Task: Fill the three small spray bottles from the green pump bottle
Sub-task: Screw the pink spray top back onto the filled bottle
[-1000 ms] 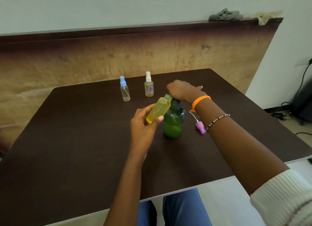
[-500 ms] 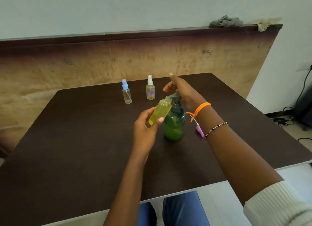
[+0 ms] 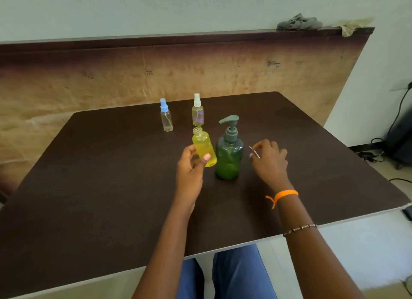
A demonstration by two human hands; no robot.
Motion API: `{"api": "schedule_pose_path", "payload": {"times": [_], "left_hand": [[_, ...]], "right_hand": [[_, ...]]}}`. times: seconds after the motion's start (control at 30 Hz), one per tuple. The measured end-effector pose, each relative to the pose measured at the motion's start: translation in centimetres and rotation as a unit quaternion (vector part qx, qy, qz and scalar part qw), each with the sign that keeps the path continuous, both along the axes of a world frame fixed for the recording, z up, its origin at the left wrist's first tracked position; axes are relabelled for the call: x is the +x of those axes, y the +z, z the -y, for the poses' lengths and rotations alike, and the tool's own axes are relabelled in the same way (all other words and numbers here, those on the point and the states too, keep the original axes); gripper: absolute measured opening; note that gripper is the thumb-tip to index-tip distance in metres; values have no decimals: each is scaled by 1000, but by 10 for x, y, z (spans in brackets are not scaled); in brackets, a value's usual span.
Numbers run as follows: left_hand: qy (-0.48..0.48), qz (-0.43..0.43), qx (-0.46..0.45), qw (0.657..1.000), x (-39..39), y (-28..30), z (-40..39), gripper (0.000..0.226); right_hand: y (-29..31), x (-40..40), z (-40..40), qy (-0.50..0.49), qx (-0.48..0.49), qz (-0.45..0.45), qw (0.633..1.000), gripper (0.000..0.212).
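Between the two hands stands the green pump bottle [image 3: 229, 156], upright on the dark brown table [image 3: 111, 187], its grey pump head raised and its spout pointing toward the left hand [image 3: 189, 167]; green liquid fills roughly its lower half. That left hand grips an uncapped yellow spray bottle [image 3: 204, 148] just beside the pump bottle, thumb across the front and fingers behind. This bottle tilts slightly, its open neck uppermost, and it looks nearly full of yellow liquid. On the pump bottle's other side, the right hand [image 3: 270, 162] hovers low over the table with its fingers curled downward; a thin white tube [image 3: 254, 152] shows at the fingertips, and whether they pinch it cannot be told. Beyond the left hand stand two more small spray bottles, both capped and upright: a clear one with a blue cap [image 3: 166, 115], seemingly empty, and a yellowish one with a white cap [image 3: 197, 110]. An orange wristband [image 3: 286, 193] and a beaded bracelet [image 3: 299, 228] circle the right forearm. Behind the table runs a worn tan panel [image 3: 89, 80] with rags [image 3: 298, 23] on its top ledge.
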State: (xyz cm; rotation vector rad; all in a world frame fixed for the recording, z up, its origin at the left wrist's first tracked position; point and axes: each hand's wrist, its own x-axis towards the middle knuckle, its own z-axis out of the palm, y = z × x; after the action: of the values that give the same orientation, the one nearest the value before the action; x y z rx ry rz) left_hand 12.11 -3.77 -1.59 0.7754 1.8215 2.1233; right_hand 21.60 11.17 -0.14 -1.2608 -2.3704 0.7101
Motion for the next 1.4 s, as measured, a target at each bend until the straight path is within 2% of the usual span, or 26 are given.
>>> {"api": "schedule_pose_path", "payload": {"times": [0.1, 0.23, 0.47, 0.6, 0.77, 0.93, 1.1, 1.2, 1.4], "left_hand": [[5, -5, -18, 1000, 1, -8, 3, 26], [16, -13, -51, 998, -1, -21, 5, 29], [18, -14, -76, 997, -2, -36, 7, 29], [16, -12, -72, 997, -3, -38, 8, 29], [15, -16, -66, 998, -5, -40, 8, 29], [11, -12, -50, 999, -4, -39, 9, 28], [13, -12, -52, 999, -3, -38, 10, 29], [8, -22, -60, 998, -2, -37, 11, 31], [19, -65, -58, 996, -2, -43, 14, 34]], "right_hand": [[-19, 8, 4, 9, 39, 28, 999, 33], [-27, 13, 4, 18, 40, -33, 999, 24], [-29, 16, -1, 7, 31, -77, 996, 19], [-18, 21, 2, 1, -4, -200, 980, 16], [15, 31, 26, -10, -78, -387, 919, 16], [39, 40, 57, 65, -39, -474, 877, 19], [61, 46, 72, 63, 82, -514, 852, 7], [74, 47, 76, 79, 112, -526, 840, 6], [75, 20, 78, 186, 107, -428, 878, 7]]}}
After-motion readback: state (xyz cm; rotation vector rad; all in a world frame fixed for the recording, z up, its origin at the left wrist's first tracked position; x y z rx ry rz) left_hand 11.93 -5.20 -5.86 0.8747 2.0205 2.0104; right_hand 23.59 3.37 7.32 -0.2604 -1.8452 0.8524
